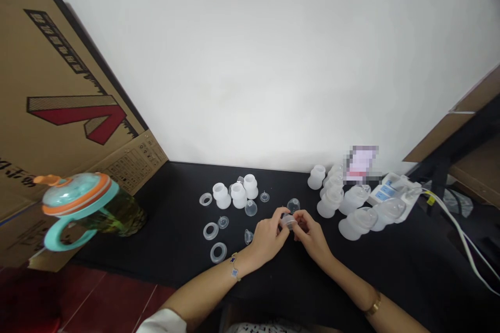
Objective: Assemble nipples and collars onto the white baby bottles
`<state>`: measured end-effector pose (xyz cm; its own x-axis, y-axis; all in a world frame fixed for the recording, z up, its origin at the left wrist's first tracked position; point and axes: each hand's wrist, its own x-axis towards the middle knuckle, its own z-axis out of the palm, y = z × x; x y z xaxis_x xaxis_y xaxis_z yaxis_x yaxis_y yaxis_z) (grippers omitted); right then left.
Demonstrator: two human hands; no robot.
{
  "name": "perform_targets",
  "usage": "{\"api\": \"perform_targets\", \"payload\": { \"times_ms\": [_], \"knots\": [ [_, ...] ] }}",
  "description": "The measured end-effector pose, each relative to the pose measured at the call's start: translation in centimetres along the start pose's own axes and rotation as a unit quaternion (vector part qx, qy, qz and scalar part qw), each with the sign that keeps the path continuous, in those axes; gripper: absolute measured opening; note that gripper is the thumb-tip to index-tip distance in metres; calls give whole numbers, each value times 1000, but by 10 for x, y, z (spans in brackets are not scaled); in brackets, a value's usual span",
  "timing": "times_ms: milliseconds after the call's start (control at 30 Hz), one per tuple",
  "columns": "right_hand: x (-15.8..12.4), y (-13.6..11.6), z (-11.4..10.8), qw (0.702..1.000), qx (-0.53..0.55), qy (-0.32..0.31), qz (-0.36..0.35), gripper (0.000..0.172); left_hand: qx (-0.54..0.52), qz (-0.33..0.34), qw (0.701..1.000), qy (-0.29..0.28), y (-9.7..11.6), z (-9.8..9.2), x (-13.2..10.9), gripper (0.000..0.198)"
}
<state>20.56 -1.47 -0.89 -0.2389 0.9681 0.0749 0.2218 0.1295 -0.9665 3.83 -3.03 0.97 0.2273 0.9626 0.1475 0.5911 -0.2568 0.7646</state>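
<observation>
From the head camera, we are looking down at a person's left hand and right hand meeting over a black tabletop. Both hands are pinching a small clear cap between their fingertips, with the fingers curled inward, apparently so that it can be steadied from both sides and seen closely. The fingers are hiding part of it. It is being held just above the tabletop, in front of the person. A clear dome is sitting just beyond the fingers. To the left of the hands, we are seeing silicone rings, small domes and white cups in loose clusters, seemingly keeping like parts within reach. To the right, larger white cups are standing together near a blurred label and a white cable. Farther left, a teal-handled mug is standing well apart from the parts, beside a cardboard box.
</observation>
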Motion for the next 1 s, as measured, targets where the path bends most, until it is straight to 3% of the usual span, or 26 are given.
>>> {"api": "perform_targets", "payload": {
  "times_ms": [100,400,667,800,1000],
  "knots": [
    [-1,-1,0,1000,7,9,-15,28,-23,-3,1000,12,-2,0,1,39],
    [-3,0,-2,999,37,16,-23,36,-113,6,993,36,-2,-3,2,32],
    [0,0,-4,998,43,11,-43,38,-245,-34,969,26,-6,-4,8,46],
    [0,1,-5,995,47,48,-71,28,-343,-82,936,-9,-12,2,14,52],
    [-2,-4,-6,990,-12,95,-102,23,-486,-192,851,-45,-9,-1,16,50]
  ]
}}
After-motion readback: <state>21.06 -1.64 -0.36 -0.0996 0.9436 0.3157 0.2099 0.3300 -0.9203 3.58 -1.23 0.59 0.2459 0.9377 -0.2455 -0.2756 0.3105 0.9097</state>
